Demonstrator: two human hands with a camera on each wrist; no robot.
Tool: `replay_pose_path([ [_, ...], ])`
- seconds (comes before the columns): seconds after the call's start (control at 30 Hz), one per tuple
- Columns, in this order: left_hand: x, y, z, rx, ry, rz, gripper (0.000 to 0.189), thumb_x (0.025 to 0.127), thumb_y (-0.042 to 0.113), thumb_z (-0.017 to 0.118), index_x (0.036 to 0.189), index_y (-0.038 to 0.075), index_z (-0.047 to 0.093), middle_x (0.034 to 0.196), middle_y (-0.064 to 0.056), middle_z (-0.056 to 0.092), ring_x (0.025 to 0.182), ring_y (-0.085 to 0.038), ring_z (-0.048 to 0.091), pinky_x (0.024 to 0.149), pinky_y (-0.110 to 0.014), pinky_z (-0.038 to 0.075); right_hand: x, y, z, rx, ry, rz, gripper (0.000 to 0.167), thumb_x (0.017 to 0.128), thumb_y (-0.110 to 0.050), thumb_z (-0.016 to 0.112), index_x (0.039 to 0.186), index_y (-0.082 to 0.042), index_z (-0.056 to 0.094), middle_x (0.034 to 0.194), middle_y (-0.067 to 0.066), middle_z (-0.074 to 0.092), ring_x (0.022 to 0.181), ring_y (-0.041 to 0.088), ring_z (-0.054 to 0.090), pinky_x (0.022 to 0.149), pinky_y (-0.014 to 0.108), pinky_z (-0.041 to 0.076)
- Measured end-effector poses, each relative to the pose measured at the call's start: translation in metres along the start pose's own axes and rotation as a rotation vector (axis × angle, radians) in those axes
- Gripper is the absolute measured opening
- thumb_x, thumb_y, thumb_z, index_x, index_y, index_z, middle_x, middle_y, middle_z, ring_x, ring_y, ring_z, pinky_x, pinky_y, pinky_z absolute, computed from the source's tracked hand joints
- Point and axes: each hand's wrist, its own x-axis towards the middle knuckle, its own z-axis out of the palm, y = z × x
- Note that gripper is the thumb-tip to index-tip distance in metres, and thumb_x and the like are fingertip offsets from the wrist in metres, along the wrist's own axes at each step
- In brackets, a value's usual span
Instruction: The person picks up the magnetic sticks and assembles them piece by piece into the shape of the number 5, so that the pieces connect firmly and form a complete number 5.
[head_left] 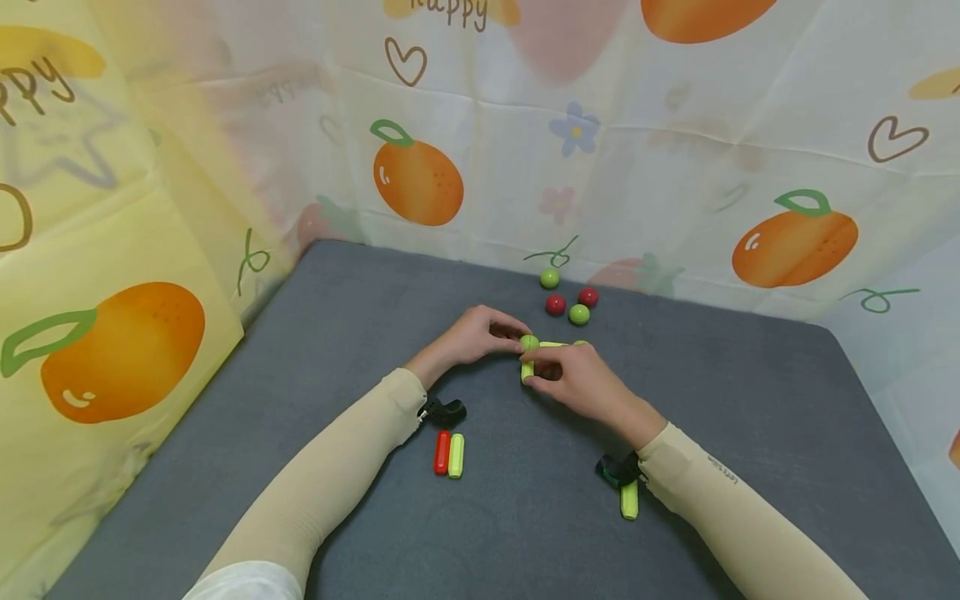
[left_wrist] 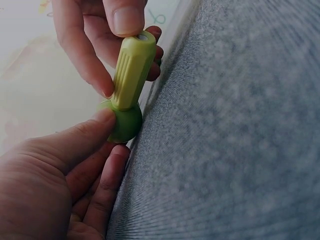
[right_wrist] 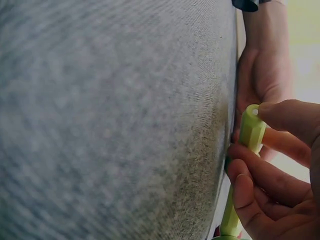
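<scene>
Between thumb and fingers, my left hand (head_left: 480, 335) pinches a green ball (left_wrist: 127, 125). My right hand (head_left: 581, 379) pinches a yellow-green stick (left_wrist: 134, 70) whose far end touches that ball. A small metal-looking disc shows in the stick's near end, where the right thumb rests in the right wrist view. A second yellow-green stick (head_left: 552, 343) runs rightward from near the ball, partly behind the right hand. At its far end sits another green ball (head_left: 580, 342), mostly hidden. The right fingers cover part of the held stick in the head view.
Behind the hands lie two green balls (head_left: 579, 314) and two red balls (head_left: 555, 305). A red stick (head_left: 442, 452) and a yellow-green stick (head_left: 456, 456) lie side by side near the left wrist. Another yellow-green stick (head_left: 628, 500) lies under the right wrist. Printed cloth (head_left: 480, 167) borders the grey table (head_left: 525, 533).
</scene>
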Motion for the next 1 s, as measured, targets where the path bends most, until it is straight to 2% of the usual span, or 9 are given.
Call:
replay_pose_path([
  [0.47,0.0000,0.0018,0.0003,-0.004,0.001,0.007,0.027,0.100,0.013,0.082,0.126,0.007,0.082,0.112,-0.001,0.081,0.102,-0.013,0.074,0.093,-0.032,0.058,0.0011,-0.0005,0.0010,-0.006,-0.006,0.010,0.024,0.098,-0.019,0.086,0.120,-0.011,0.081,0.090,-0.009,0.073,0.078,0.006,0.068,0.074,0.034,0.059],
  [0.73,0.0018,0.0011,-0.0007,0.003,0.004,0.013,0.027,0.100,0.013,0.082,0.126,0.008,0.082,0.112,-0.001,0.081,0.101,-0.012,0.074,0.092,-0.032,0.058,0.0041,-0.0028,0.0003,-0.017,-0.013,0.044,0.025,0.097,-0.021,0.086,0.121,-0.012,0.081,0.090,-0.009,0.073,0.078,0.005,0.067,0.074,0.035,0.058],
  [1.0,0.0004,0.0025,-0.0009,0.009,0.002,-0.006,0.027,0.100,0.014,0.082,0.126,0.009,0.082,0.111,0.001,0.081,0.101,-0.012,0.074,0.092,-0.033,0.058,0.0032,-0.0017,-0.0034,-0.010,-0.011,0.062,0.027,0.099,-0.024,0.084,0.123,-0.012,0.081,0.094,-0.007,0.076,0.082,0.007,0.070,0.075,0.036,0.059],
])
